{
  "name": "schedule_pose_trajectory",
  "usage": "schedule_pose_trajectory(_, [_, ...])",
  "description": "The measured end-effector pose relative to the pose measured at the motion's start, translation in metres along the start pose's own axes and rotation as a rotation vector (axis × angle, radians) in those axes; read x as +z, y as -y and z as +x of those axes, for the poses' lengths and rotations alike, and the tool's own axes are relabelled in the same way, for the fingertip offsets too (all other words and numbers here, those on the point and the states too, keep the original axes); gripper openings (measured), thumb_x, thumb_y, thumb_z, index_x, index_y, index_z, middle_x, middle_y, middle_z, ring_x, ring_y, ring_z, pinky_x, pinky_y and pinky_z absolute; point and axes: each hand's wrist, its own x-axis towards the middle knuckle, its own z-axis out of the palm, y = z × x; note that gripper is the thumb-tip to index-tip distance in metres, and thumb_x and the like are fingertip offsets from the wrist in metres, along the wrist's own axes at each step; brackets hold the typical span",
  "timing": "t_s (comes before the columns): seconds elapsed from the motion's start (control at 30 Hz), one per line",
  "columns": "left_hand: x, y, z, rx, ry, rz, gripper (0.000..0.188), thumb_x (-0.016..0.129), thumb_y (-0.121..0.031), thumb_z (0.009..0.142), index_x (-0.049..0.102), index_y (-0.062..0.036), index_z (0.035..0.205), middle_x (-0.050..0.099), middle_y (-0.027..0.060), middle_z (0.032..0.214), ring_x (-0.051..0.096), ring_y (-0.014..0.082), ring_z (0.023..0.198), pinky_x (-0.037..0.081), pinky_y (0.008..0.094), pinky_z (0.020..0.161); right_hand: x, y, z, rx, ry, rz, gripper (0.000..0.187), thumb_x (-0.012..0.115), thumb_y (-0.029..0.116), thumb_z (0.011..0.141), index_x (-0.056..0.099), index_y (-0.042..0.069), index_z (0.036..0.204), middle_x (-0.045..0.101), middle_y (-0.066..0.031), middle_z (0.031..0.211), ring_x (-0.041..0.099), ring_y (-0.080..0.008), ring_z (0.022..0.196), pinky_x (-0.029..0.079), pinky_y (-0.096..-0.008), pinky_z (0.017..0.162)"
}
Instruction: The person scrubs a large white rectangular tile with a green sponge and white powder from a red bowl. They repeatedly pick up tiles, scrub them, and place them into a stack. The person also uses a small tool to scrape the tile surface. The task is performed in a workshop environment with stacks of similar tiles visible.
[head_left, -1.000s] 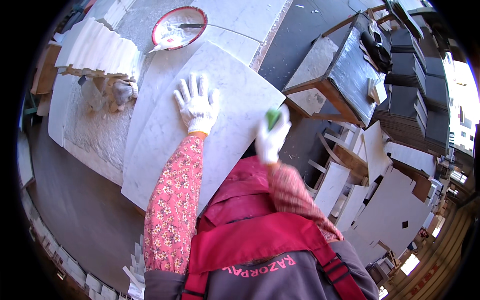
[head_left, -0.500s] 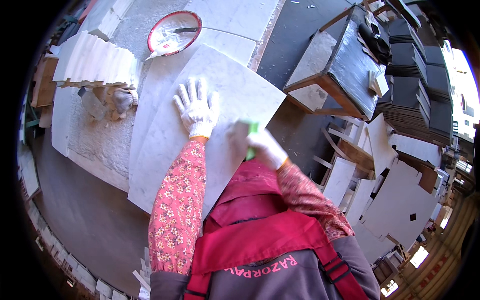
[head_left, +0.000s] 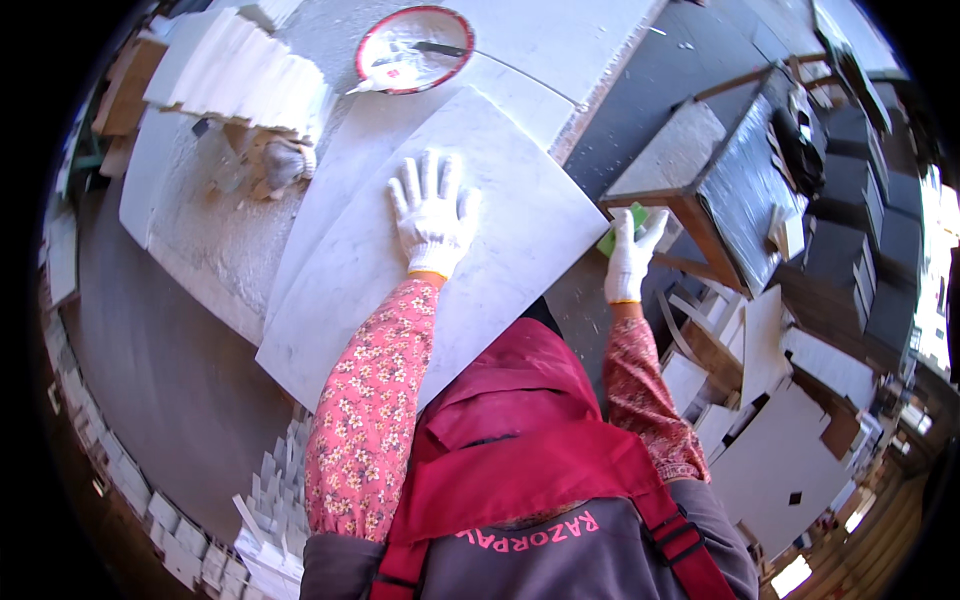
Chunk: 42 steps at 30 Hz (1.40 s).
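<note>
My left hand (head_left: 436, 222), in a white knit glove, lies flat with fingers spread on a pale grey-veined stone slab (head_left: 530, 200). The slab rests at an angle over another pale slab on the worktable. At the slab's right corner is my right hand (head_left: 629, 268), gloved too, with its fingers around a small green block (head_left: 607, 241). Part of the block is hidden by the fingers, and its exact kind is unclear. Whether it touches the slab's edge I cannot tell.
A red-rimmed bowl (head_left: 374, 40) of white paste holds a dark-handled spatula (head_left: 445, 48). White stacked strips (head_left: 245, 75) and a crumpled glove (head_left: 284, 162) lie to the left. At right stand a wood-framed table (head_left: 745, 190), dark stacked tiles (head_left: 845, 225) and leaning offcuts (head_left: 800, 450).
My right hand has swung outward with the green block, from over the slab's near edge to its right corner. My left hand stays flat on the slab; the view has shifted.
</note>
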Motion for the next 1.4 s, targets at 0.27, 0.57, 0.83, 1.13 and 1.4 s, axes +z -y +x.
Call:
schedule_pose_trajectory(0.27, [-0.003, 0.0, 0.003, -0.015, -0.024, -0.085, 0.058, 0.05, -0.048, 0.096, 0.046, -0.0198, 0.146, 0.038, 0.0123, 0.154, 0.035, 0.0423, 0.139, 0.022, 0.0597, 0.115, -0.04, 0.006, -0.117, 0.063, 0.57, -0.5, 0.085, 0.069, 0.023, 0.087, 0.021, 0.004, 0.155, 0.04, -0.0198, 0.148, 0.049, -0.0302, 0.128, 0.043, -0.0385, 0.103])
schedule_pose_trajectory(0.57, [0.005, -0.072, 0.01, 0.093, 0.097, -0.218, 0.058, 0.041, -0.047, 0.099, 0.041, -0.0172, 0.149, 0.036, 0.01, 0.156, 0.026, 0.0352, 0.146, 0.015, 0.0591, 0.118, 0.086, 0.067, 0.118, -0.577, 0.569, -0.445, 0.078, 0.069, 0.021, 0.091, 0.026, 0.001, 0.153, 0.046, -0.0207, 0.14, 0.05, -0.028, 0.122, 0.041, -0.0404, 0.104])
schedule_pose_trajectory(0.83, [-0.019, 0.067, 0.001, -0.457, -0.002, 0.137, 0.056, 0.043, -0.046, 0.098, 0.044, -0.0189, 0.147, 0.038, 0.0052, 0.155, 0.028, 0.0315, 0.142, 0.023, 0.0523, 0.113, 0.229, 0.09, 0.186, -1.243, 0.317, -1.1, 0.092, 0.055, 0.067, 0.088, 0.019, 0.019, 0.158, 0.026, -0.0257, 0.155, 0.033, -0.0456, 0.139, 0.033, -0.052, 0.111])
schedule_pose_trajectory(1.13, [-0.032, 0.272, -0.26, -1.2, -0.072, 0.081, 0.055, 0.031, -0.045, 0.103, 0.042, -0.0131, 0.146, 0.042, 0.0124, 0.152, 0.04, 0.0405, 0.137, 0.036, 0.0515, 0.109, 0.153, 0.063, -0.014, -1.479, 0.98, -1.093, 0.065, 0.048, 0.044, 0.097, 0.037, 0.011, 0.151, 0.03, -0.0175, 0.158, 0.024, -0.0383, 0.147, 0.018, -0.0509, 0.12])
schedule_pose_trajectory(1.4, [-0.045, 0.17, -0.358, -1.347, -0.055, -0.261, 0.059, 0.036, -0.046, 0.102, 0.041, -0.0074, 0.146, 0.065, 0.0291, 0.11, 0.064, 0.0444, 0.096, 0.049, 0.0475, 0.083, 0.094, 0.035, -0.021, -0.71, 0.513, -1.182, 0.075, 0.044, 0.053, 0.099, 0.028, 0.003, 0.152, 0.044, -0.0253, 0.146, 0.049, -0.0443, 0.127, 0.04, -0.047, 0.106])
